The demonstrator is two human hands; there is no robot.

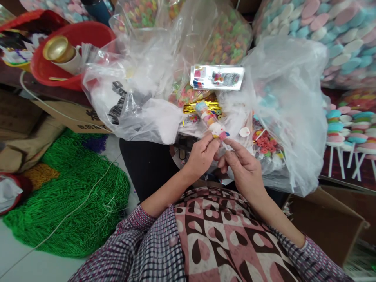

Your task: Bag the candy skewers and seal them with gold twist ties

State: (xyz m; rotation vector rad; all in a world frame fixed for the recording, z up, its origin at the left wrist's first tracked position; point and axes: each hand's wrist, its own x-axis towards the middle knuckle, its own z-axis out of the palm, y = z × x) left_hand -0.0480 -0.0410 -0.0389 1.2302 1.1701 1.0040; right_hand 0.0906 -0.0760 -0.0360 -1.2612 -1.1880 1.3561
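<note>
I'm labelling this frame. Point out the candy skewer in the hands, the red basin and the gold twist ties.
candy skewer (pixel 209 118): head view, on its wrapped middle, above the left hand (pixel 202 153).
red basin (pixel 88 34): head view, on its inner back wall.
gold twist ties (pixel 202 105): head view, on the bundle's middle.

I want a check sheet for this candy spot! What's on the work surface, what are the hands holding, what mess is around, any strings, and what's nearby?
Surface: hidden under crinkled clear plastic bags.
Job's things: small clear packet of stacked pastel candies, tilted, held at its lower end.
Clutter: red plastic bowl holding a gold-capped roll; flat printed clear packet; gold twist ties; loose colourful ring candies.
Grippers: left hand pinches the packet; right hand touches its lower end, fingers extended.
Cables: white cord across the green heap.
Surroundings: green beaded heap, cardboard boxes, pastel lollipops.
</note>
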